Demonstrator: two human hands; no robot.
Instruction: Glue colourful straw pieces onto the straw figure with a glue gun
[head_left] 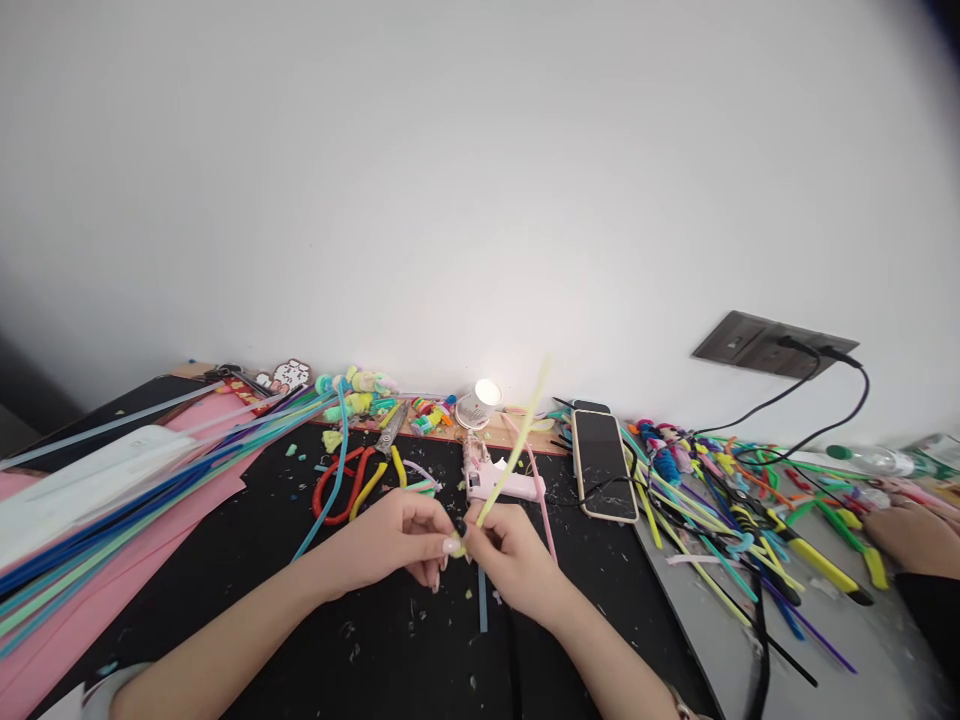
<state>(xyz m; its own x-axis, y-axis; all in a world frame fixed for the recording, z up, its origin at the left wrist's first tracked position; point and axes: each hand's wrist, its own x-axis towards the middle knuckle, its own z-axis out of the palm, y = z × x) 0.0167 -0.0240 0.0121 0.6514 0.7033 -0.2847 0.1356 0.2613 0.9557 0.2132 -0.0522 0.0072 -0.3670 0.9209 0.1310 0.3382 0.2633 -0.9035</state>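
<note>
Over the black table, my left hand (405,545) and my right hand (514,560) meet with their fingertips pinched together. A pale yellow pipe cleaner (516,452) rises from the right fingers, tilted up and to the right. Its lower end is a small yellow bit held between both hands, mostly hidden by the fingers. Just beyond my right hand lies a pink glue gun (514,485). Below it, a translucent glue stick (482,602) rests on the table. Red-handled scissors (336,490) and yellow-handled cutting pliers (386,440) lie beyond my left hand.
Bundled pipe cleaners (142,520) lie on pink paper (202,515) at left. A bright paper cup (478,405) stands by the wall; a phone (604,465) lies to its right. Another person's hand (911,535) rests at far right, near loose pipe cleaners (720,560) and a bottle (874,460).
</note>
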